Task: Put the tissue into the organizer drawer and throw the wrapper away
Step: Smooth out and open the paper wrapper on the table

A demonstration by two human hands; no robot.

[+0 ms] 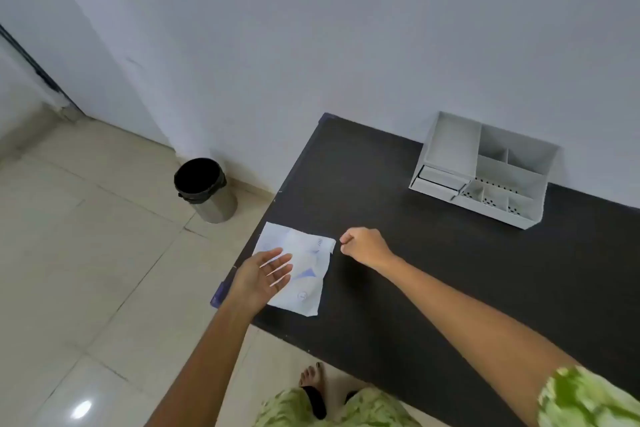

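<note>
**Tissue pack at the near-left bench corner, both hands beside it**

Flat white tissue pack with pale blue print [301, 270], still in its wrapper, lying on the matte black bench [398, 288] close to the near-left edge. Left hand [259, 279] hovering palm-up over the pack's left side, fingers spread and straight, grip apart and holding nothing; whether touching the wrapper cannot be told. Right hand [363, 246] just to the right of the pack's far-right corner, fingers curled into a loose fist, grip drawn together; whether pinching the wrapper's torn edge cannot be told.

Light grey plastic desk organizer [485, 170] at the far right of the bench, against the white wall [346, 28], with open compartments on top and a small drawer [440, 178] low on its left front, seemingly slid out a little. Well apart from the pack.

Round steel waste bin with black liner [206, 189] on the beige tiled floor [86, 270], left of the bench, near the wall. Green patterned sleeve [588, 399] at the near-right corner; bare foot [311, 376] visible below the bench edge.
</note>
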